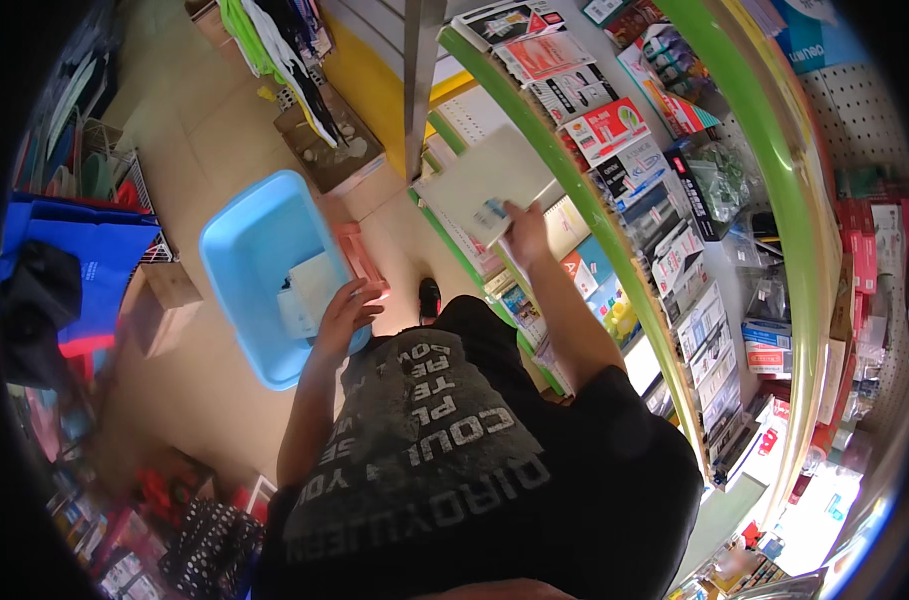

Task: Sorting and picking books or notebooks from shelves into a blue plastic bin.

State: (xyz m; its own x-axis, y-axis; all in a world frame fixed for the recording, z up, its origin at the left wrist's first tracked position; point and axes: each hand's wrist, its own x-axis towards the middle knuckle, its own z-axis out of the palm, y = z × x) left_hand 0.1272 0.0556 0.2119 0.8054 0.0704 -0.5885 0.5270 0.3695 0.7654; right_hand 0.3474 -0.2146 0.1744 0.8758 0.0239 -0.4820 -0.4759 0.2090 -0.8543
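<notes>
My right hand (527, 234) is at the lower shelf, its fingers on a pale flat item (492, 180), perhaps a notebook or pad, that bears a small label; whether the hand grips it cannot be told. My left hand (345, 316) is raised by the near rim of a light blue plastic tub (263, 225), fingers apart and with nothing seen in it. Inside the tub lie white, flat items (313, 289) at its right side. A pink stool (360, 259) shows partly beside the tub.
A shelf with a green edge (574, 187) curves along my right, bearing rows of pen boxes (608, 131). Beyond the tub stands a cardboard box (334, 161); another box (158, 300) is at the left, near blue bags (109, 262). A metal post (417, 90) rises by the shelf.
</notes>
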